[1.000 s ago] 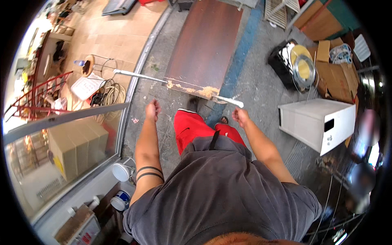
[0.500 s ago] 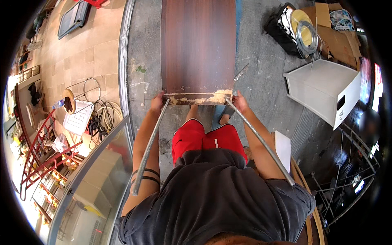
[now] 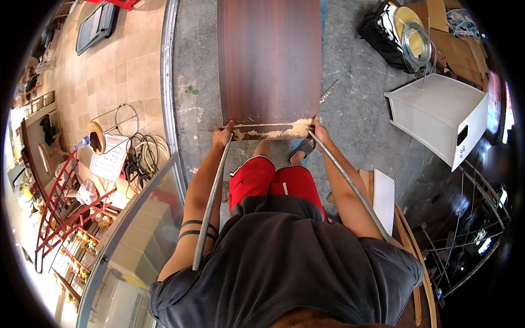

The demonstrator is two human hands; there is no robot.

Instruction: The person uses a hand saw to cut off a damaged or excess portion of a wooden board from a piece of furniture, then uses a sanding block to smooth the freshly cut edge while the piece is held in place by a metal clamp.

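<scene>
A long dark-brown wooden board (image 3: 270, 60) stretches ahead of me, its chipped near end (image 3: 279, 131) showing pale bare wood. My left hand (image 3: 223, 134) closes around the left corner of that end. At the right corner, my right hand (image 3: 321, 132) grips the board's edge. From the near corners, a grey metal rod (image 3: 210, 205) and a second metal rod (image 3: 353, 188) extend back toward me, lying over my forearms. How the rods join the board is hidden. Both thumbs lie near the top; the other fingers are mostly out of sight beneath.
To the right stand a white plastic bin (image 3: 437, 115), a coil of wire (image 3: 416, 46) and cardboard (image 3: 456, 54). Wood strips (image 3: 410, 257) lie at the lower right. On my left are a metal floor track (image 3: 168, 65), a glass panel (image 3: 131, 240) and black cables (image 3: 141, 164).
The board's near end and both hands have shifted slightly right in the view. The metal rods have swung a little, and my right foot has stepped forward.
</scene>
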